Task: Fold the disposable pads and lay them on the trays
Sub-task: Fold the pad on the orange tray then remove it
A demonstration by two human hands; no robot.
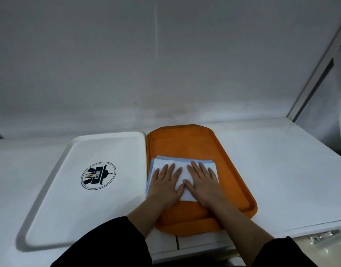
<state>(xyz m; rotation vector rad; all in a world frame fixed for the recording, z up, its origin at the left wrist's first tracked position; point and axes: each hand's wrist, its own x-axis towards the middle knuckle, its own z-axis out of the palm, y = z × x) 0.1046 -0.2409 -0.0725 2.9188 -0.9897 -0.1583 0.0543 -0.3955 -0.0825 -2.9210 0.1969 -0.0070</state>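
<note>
On the orange tray [194, 143], both flat hands, left hand [165, 185] and right hand [203, 183], press the folded pad [182, 167]; smoothing outward should sharpen its creases.

you face a plain grey-white wall [165, 64] rising behind a white worktop [281, 170]. to your right, a metal-framed window [320, 74] slants along the wall. the light is soft and even.

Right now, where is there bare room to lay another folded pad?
The white tray is bare all around its round logo. The orange tray has a free strip beyond the folded pad; its middle is crowded, with both hands pressing flat.
</note>
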